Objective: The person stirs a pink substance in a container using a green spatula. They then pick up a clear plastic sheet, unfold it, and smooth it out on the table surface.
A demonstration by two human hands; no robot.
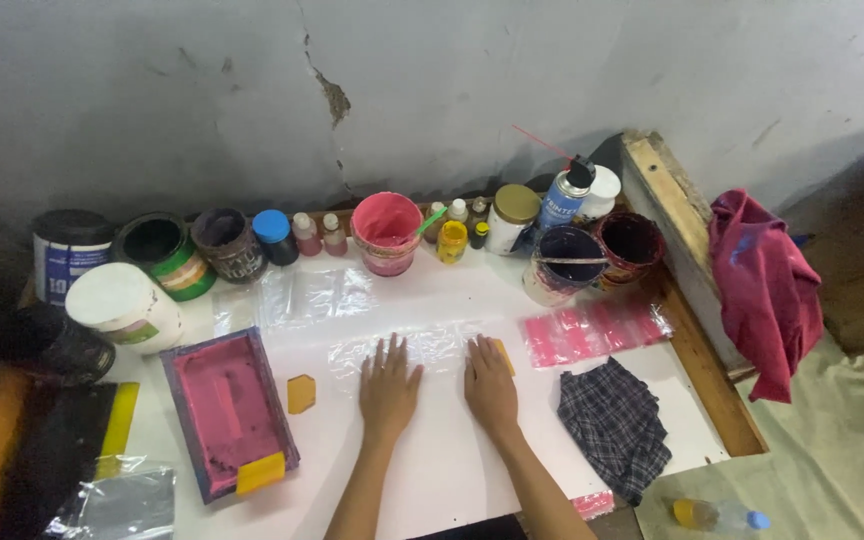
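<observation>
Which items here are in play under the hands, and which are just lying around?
In play:
- left hand and right hand, flat on the clear plastic sheet
- white table under it

Lying about:
- pink-inked screen frame
- pink bucket
- spray can
- checked cloth
- red cloth
</observation>
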